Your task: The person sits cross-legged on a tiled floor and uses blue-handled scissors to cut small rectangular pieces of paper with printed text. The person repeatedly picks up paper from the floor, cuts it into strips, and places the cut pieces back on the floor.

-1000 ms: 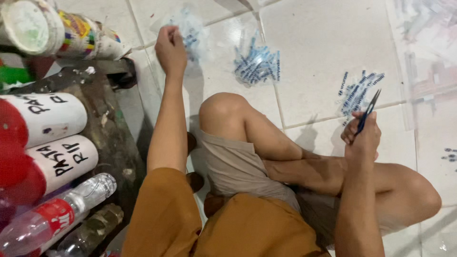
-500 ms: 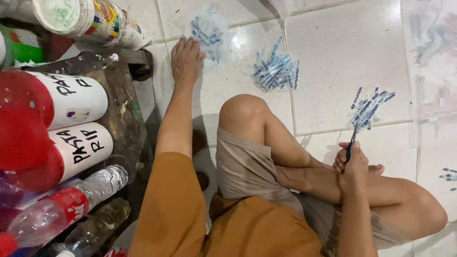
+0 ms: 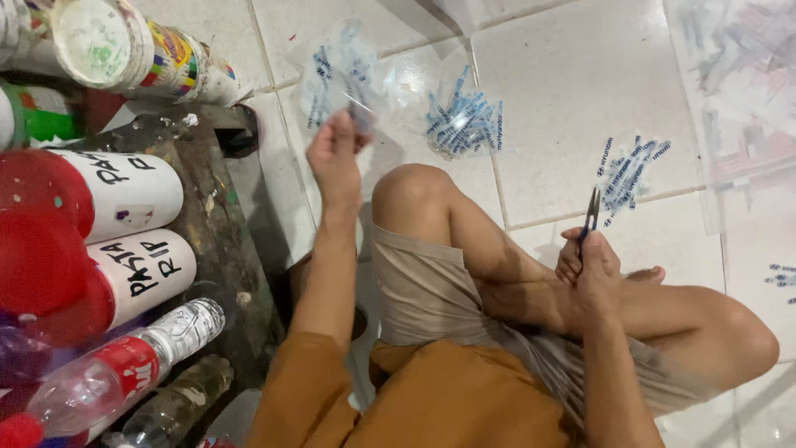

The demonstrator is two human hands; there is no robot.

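Observation:
I sit cross-legged on a white tiled floor. My left hand is raised off the floor and pinches a clear plastic bag holding small blue-and-white strips. My right hand rests on my shin and grips small dark scissors, blades pointing away from me. A second clear bag of the same strips lies on the floor beyond my knee. A loose pile of strips lies just past the scissor tips.
On my left stand white cylindrical containers with red lids, plastic bottles and paint-stained tubs on a dark grimy surface. Clear plastic sheeting covers the floor at the right, with a few more strips near the edge.
My left hand has lifted the bag of strips off the floor and drawn it toward me. My right hand with the scissors has barely shifted.

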